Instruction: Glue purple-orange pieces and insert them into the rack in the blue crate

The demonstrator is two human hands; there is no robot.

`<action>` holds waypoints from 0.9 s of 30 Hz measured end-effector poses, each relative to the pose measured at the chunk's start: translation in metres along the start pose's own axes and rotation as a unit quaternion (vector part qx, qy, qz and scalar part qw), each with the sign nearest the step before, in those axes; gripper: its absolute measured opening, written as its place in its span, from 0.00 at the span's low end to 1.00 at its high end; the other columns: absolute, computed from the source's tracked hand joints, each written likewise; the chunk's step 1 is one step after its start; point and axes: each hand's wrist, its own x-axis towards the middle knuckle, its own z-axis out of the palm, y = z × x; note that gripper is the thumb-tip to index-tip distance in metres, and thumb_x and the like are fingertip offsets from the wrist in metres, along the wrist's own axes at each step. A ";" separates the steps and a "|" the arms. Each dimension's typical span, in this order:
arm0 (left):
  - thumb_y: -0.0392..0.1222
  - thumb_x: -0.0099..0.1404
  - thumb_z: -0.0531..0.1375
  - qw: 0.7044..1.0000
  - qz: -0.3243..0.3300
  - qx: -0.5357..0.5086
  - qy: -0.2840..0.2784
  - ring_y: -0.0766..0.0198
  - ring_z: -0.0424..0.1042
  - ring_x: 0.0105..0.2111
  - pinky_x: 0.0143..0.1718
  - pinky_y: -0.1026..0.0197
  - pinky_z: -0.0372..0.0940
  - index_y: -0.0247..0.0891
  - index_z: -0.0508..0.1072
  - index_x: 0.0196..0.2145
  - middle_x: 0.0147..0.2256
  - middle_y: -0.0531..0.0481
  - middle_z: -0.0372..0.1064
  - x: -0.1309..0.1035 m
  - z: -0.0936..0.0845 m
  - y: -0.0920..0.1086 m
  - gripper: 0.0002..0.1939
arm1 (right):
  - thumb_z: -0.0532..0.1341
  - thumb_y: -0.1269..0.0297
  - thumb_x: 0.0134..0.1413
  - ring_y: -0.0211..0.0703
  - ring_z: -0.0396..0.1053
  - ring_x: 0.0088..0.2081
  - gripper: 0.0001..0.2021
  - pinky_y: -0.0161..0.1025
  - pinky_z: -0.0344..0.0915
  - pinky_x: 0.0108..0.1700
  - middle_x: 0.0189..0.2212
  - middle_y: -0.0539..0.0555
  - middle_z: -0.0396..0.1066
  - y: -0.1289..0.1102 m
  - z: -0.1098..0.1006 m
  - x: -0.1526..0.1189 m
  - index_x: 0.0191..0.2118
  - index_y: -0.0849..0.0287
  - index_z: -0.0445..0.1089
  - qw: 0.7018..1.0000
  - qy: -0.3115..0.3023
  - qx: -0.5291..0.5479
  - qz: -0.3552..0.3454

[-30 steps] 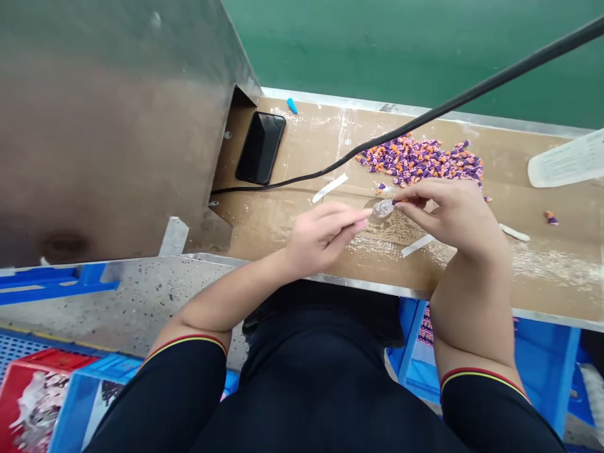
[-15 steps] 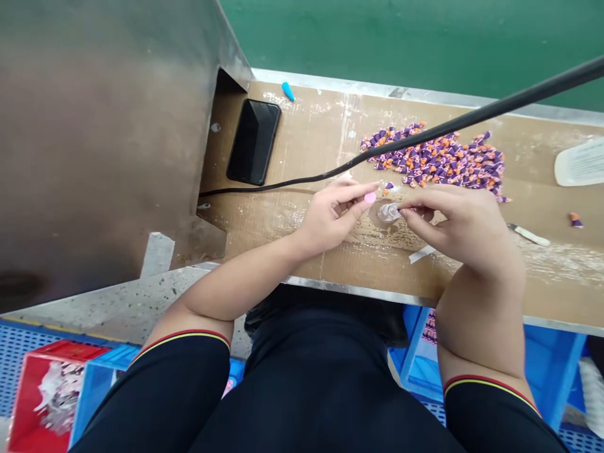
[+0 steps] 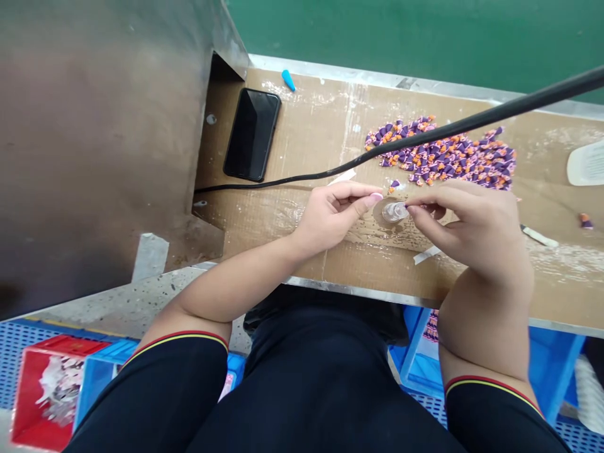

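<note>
Between the thumb and index finger of my left hand (image 3: 328,214) is a small pink piece (image 3: 376,197), seen nearly edge-on. My right hand (image 3: 481,220) has its thumb and index finger pinched on a tiny purple piece (image 3: 408,206), mostly covered by the fingertips. These fingertips are at the right rim of a small clear dish (image 3: 392,212), which has a clear, shiny substance in it. One loose purple-and-orange piece (image 3: 394,186) lies just behind the dish. Farther back, a pile of small purple, orange and pink pieces (image 3: 453,160) spreads over the cardboard.
A black cable (image 3: 425,135) crosses above the cardboard-covered bench (image 3: 321,126). At left are a phone (image 3: 252,135) and a metal housing (image 3: 104,138). A blue cone-shaped piece (image 3: 288,80) lies behind. To the right are a knife-like tool (image 3: 540,236) and a white container (image 3: 587,163).
The pink piece in my left hand has turned from showing its flat face to nearly edge-on. My right fingertips stay by the dish. The whole view has shifted slightly.
</note>
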 end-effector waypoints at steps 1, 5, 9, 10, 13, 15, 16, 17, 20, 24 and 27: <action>0.60 0.70 0.76 1.000 -0.006 -0.009 0.004 0.64 0.81 0.38 0.46 0.57 0.79 0.42 0.90 0.46 0.43 0.44 0.87 0.000 0.001 0.001 0.19 | 0.66 0.60 0.73 0.47 0.77 0.31 0.07 0.46 0.72 0.34 0.35 0.50 0.84 -0.002 0.001 0.000 0.43 0.45 0.83 1.000 0.026 0.001 -0.005; 0.60 0.67 0.78 0.998 -0.043 -0.050 0.017 0.68 0.77 0.33 0.37 0.62 0.75 0.41 0.91 0.44 0.35 0.48 0.84 0.000 0.004 0.008 0.20 | 0.67 0.64 0.74 0.46 0.78 0.29 0.07 0.45 0.72 0.32 0.34 0.52 0.85 -0.006 0.005 0.003 0.43 0.50 0.85 0.994 0.103 -0.016 -0.025; 0.56 0.64 0.81 0.995 -0.061 -0.073 0.032 0.69 0.78 0.33 0.39 0.64 0.76 0.41 0.91 0.40 0.35 0.48 0.85 0.000 0.007 0.012 0.17 | 0.67 0.63 0.73 0.47 0.79 0.32 0.08 0.45 0.73 0.35 0.35 0.56 0.86 0.010 0.002 0.002 0.41 0.54 0.86 0.994 0.092 -0.058 -0.030; 0.56 0.63 0.81 0.995 -0.059 -0.075 0.034 0.69 0.78 0.33 0.39 0.64 0.76 0.41 0.91 0.40 0.35 0.48 0.85 0.000 0.007 0.012 0.17 | 0.67 0.63 0.72 0.48 0.80 0.33 0.09 0.45 0.73 0.37 0.34 0.57 0.85 0.016 0.001 0.000 0.40 0.55 0.86 0.995 0.069 -0.067 -0.017; 0.56 0.61 0.82 0.995 -0.052 -0.076 0.034 0.68 0.79 0.33 0.38 0.64 0.76 0.41 0.90 0.39 0.36 0.47 0.85 0.000 0.006 0.013 0.18 | 0.66 0.63 0.70 0.48 0.80 0.34 0.10 0.45 0.73 0.39 0.32 0.56 0.84 0.031 0.000 -0.003 0.38 0.54 0.85 0.996 0.006 -0.080 0.033; 0.56 0.62 0.82 0.996 -0.051 -0.069 0.036 0.68 0.79 0.33 0.38 0.64 0.76 0.40 0.90 0.39 0.36 0.46 0.85 0.000 0.005 0.014 0.18 | 0.66 0.62 0.68 0.48 0.80 0.35 0.09 0.45 0.72 0.39 0.34 0.55 0.84 0.038 0.005 -0.004 0.39 0.52 0.86 0.995 -0.021 -0.082 0.052; 0.56 0.62 0.81 0.996 -0.051 -0.064 0.036 0.68 0.79 0.33 0.38 0.63 0.77 0.40 0.90 0.39 0.36 0.46 0.85 0.000 0.005 0.014 0.18 | 0.66 0.62 0.67 0.48 0.80 0.36 0.09 0.45 0.72 0.40 0.34 0.54 0.85 0.039 0.007 -0.005 0.39 0.51 0.86 0.995 -0.027 -0.082 0.052; 0.56 0.62 0.81 0.996 -0.052 -0.059 0.036 0.68 0.79 0.33 0.38 0.63 0.77 0.40 0.90 0.39 0.35 0.47 0.85 -0.001 0.005 0.015 0.18 | 0.66 0.63 0.66 0.48 0.80 0.36 0.08 0.45 0.72 0.40 0.35 0.53 0.85 0.041 0.010 -0.005 0.38 0.51 0.85 0.995 -0.027 -0.081 0.049; 0.57 0.62 0.81 0.996 -0.057 -0.064 0.040 0.68 0.79 0.32 0.37 0.63 0.77 0.40 0.90 0.39 0.34 0.48 0.84 -0.001 0.006 0.016 0.18 | 0.67 0.65 0.65 0.47 0.80 0.34 0.07 0.45 0.73 0.40 0.33 0.52 0.84 0.040 0.011 -0.004 0.37 0.51 0.84 0.997 -0.003 -0.071 0.038; 0.59 0.60 0.82 0.991 -0.076 -0.098 0.044 0.68 0.80 0.32 0.39 0.62 0.80 0.40 0.90 0.39 0.37 0.47 0.86 -0.001 0.008 0.016 0.20 | 0.70 0.65 0.66 0.45 0.78 0.29 0.04 0.45 0.73 0.35 0.32 0.51 0.83 0.027 0.004 -0.001 0.41 0.50 0.85 0.995 0.077 -0.029 0.052; 0.59 0.59 0.82 0.988 -0.089 -0.121 0.044 0.67 0.81 0.33 0.40 0.62 0.80 0.40 0.89 0.39 0.37 0.47 0.86 -0.002 0.009 0.017 0.21 | 0.71 0.64 0.70 0.45 0.80 0.32 0.04 0.44 0.77 0.35 0.36 0.51 0.85 0.010 0.009 0.001 0.43 0.48 0.85 0.982 0.176 0.044 0.056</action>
